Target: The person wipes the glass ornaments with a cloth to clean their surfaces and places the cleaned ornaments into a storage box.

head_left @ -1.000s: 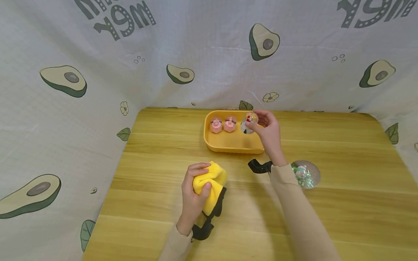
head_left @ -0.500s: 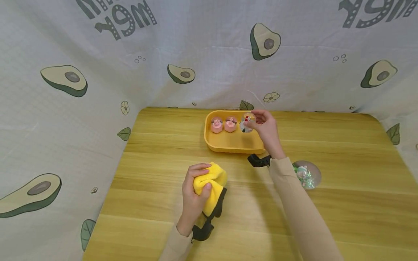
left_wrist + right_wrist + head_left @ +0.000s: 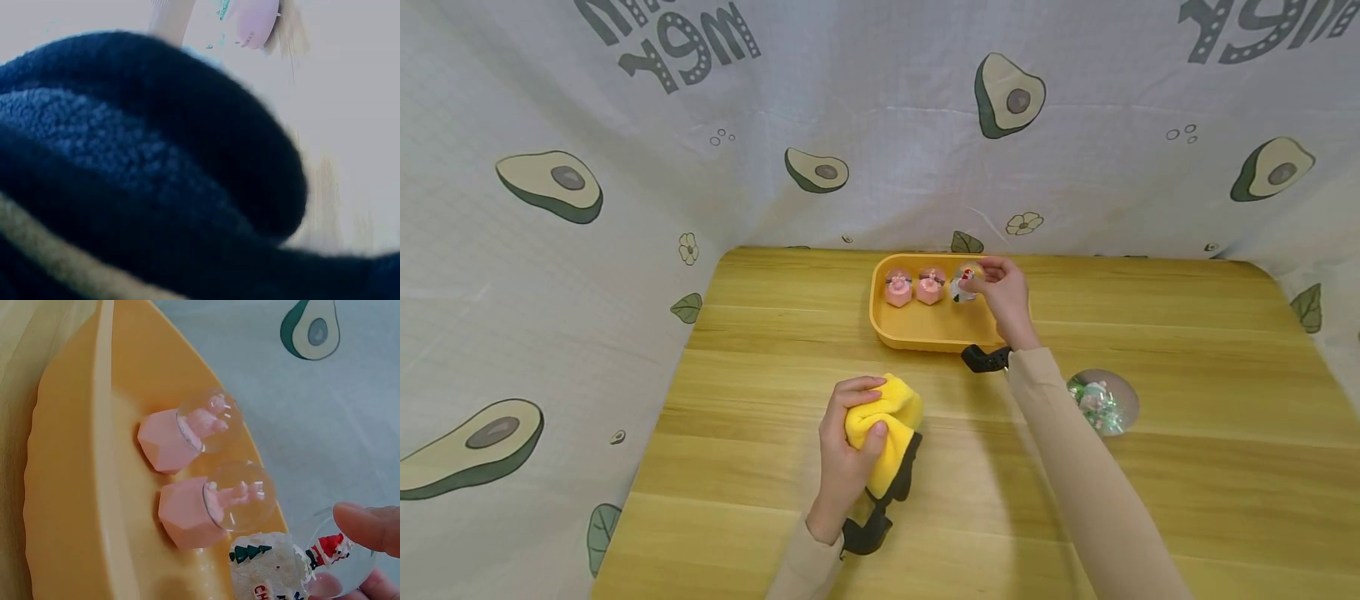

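Fingers and thumb of our right hand (image 3: 1006,296) are clamped on the clear dome of a white globe (image 3: 269,565) with a small red-clad figure inside. We see green trees and red lettering on its base; whether that base touches the floor of the yellow tray (image 3: 917,323) beneath our hand, we cannot tell. Just left of the globe we hold stands a pink globe (image 3: 930,287), and beyond it, farther left from that hand, a second pink globe (image 3: 898,288), both upright in the tray and apart.

Our left hand (image 3: 844,450) lies lower and to the left, gripping a bunched yellow cloth (image 3: 891,408) with a dark edge over the tabletop (image 3: 760,400). A black wrist mount (image 3: 867,533) sits just below this hand. To the right of our right hand and nearer us, beside the sleeve, rests a glittery green globe (image 3: 1103,402).
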